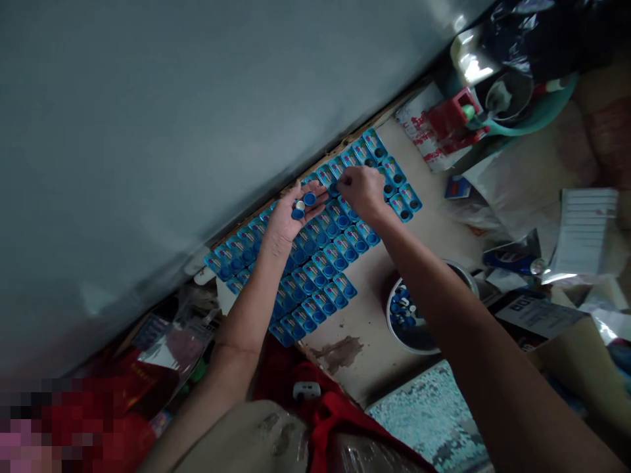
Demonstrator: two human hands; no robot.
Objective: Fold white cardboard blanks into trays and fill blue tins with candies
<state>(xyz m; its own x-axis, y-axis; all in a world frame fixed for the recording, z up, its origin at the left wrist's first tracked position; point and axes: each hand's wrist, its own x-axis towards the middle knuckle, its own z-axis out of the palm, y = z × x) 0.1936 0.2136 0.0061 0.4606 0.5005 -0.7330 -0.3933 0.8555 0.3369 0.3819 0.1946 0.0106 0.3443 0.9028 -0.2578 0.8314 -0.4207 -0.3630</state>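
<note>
My left hand (pixel 286 220) is palm up with its fingers stretched out, holding a few small round blue and white caps (pixel 309 199). My right hand (pixel 365 190) is closed in a pinch over the rows of blue plastic blister trays (pixel 325 263). Whatever sits between its fingertips is hidden. Each tray has a printed upper part and a round hollow. At the right end of the rows, the hollows of several trays (pixel 405 205) look dark. Trays further left show blue hollows.
A round white-rimmed tub (pixel 389 315) with more blue and white caps stands under my right forearm. A grey wall (pixel 197 98) runs along the table's far edge. Papers, a teal basin (pixel 547 118) and an opened carton (pixel 566 348) crowd the right side.
</note>
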